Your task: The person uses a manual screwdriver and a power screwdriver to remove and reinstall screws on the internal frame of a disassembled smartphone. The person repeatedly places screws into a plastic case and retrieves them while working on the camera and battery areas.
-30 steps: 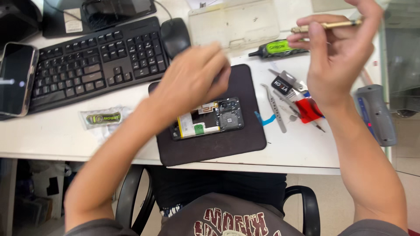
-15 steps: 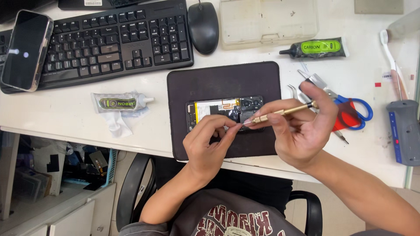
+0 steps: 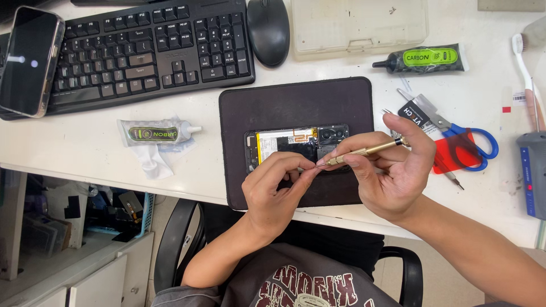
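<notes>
At frame centre, a slim brass screwdriver [image 3: 364, 152] is pinched in the right hand [image 3: 392, 176], its tip steadied by the left hand [image 3: 276, 190] fingertips over the opened phone [image 3: 296, 145] on the dark mat [image 3: 296, 105].

A white counter [image 3: 187, 170] carries everything here. Along its far edge lies a black keyboard [image 3: 136, 51], with a dark smartphone [image 3: 29, 61] resting partly on the keyboard's left end and a black mouse [image 3: 268, 31] just beside its right end. Next to the mouse sits a clear plastic case [image 3: 359, 25]. A dark work mat [image 3: 296, 102] lies near the front edge. Left of the mat is a small glue tube in a clear wrapper [image 3: 154, 134]. To the right lie a black glue tube [image 3: 424, 59], blue-handled scissors [image 3: 455, 132], a toothbrush [image 3: 524, 65] and a grey tool [image 3: 533, 170].
</notes>
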